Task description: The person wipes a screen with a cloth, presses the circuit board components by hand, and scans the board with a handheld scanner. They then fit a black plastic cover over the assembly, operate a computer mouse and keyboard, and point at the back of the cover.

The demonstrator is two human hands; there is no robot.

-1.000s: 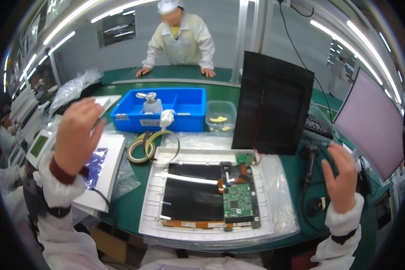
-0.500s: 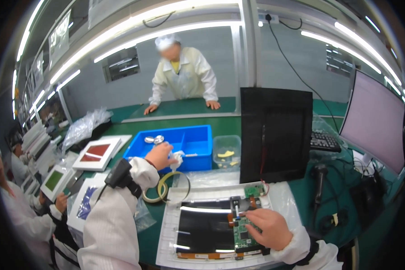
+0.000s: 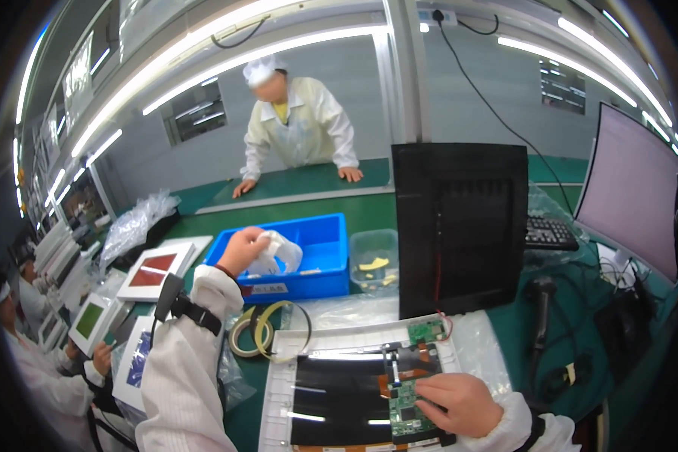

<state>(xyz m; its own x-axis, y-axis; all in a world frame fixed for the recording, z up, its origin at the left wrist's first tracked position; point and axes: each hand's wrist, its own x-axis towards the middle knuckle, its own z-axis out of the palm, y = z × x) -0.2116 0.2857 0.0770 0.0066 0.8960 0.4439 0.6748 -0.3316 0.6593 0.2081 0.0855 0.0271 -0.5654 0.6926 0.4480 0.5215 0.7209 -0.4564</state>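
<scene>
My left hand [image 3: 242, 251] is closed on a crumpled white cloth [image 3: 282, 251], held over the near left part of a blue divided bin [image 3: 325, 285]. My right hand [image 3: 462, 404], fingers stretched and thumb apart, rests its fingertips at the edge of a green circuit board [image 3: 407, 413]. That board lies on the back of a black display panel [image 3: 331, 392], which sits in a white frame [image 3: 276, 399]. A smaller green board [image 3: 427, 331] with a red wire is at the frame's far right corner. Tape rolls [image 3: 242, 337] lie at its far left corner.
A clear tub [image 3: 374, 260] with yellow scraps stands right of the bin. Beyond the frame rises a black panel [image 3: 459, 226]; a scanner [image 3: 541, 316], keyboard [image 3: 550, 233] and monitor [image 3: 631, 200] are to the right. White framed screens [image 3: 155, 271] and co-workers are left; another person [image 3: 297, 124] stands opposite.
My left hand has moved slightly left and up, and the white cloth now spreads wider below its fingers. My right hand stays at the circuit board. The view has shifted a little.
</scene>
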